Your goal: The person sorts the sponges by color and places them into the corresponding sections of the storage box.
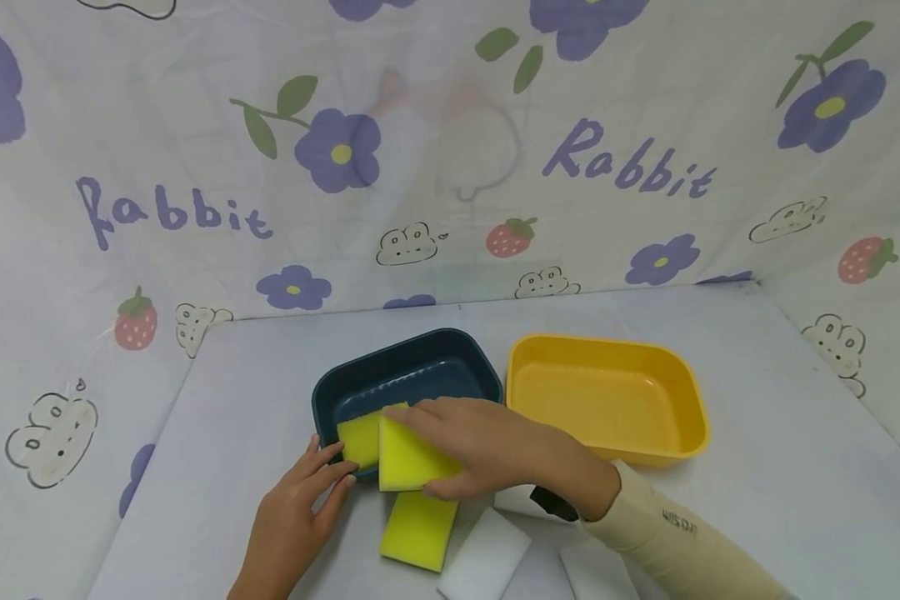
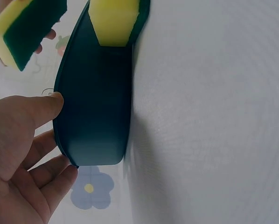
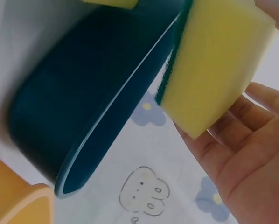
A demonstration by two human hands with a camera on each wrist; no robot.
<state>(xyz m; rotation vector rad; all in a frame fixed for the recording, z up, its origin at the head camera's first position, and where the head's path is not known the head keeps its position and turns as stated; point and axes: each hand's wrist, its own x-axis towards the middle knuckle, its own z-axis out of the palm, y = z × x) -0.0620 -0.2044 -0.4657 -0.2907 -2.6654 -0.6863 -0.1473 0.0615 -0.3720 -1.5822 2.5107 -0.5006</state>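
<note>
A dark blue plastic box (image 1: 450,340) stands on the table, and my left hand (image 1: 296,508) holds its near left rim, the thumb and fingertips against the edge. Inside the box lies a yellow sponge (image 1: 358,442). My right hand (image 1: 491,446) grips another yellow sponge (image 1: 405,462) above the box's near side. That held sponge has a green scouring layer (image 2: 34,35), which faces the box in the left wrist view. Just in front of the box, a third yellow sponge (image 1: 420,533) lies on the table, partly covered from above by the held one.
An orange-yellow box (image 1: 607,400) stands close to the right of the dark blue one. Several white blocks, among them one white block (image 1: 487,554) in front and another white block (image 1: 600,571) near the right sleeve, lie on the white table. A patterned cloth hangs behind.
</note>
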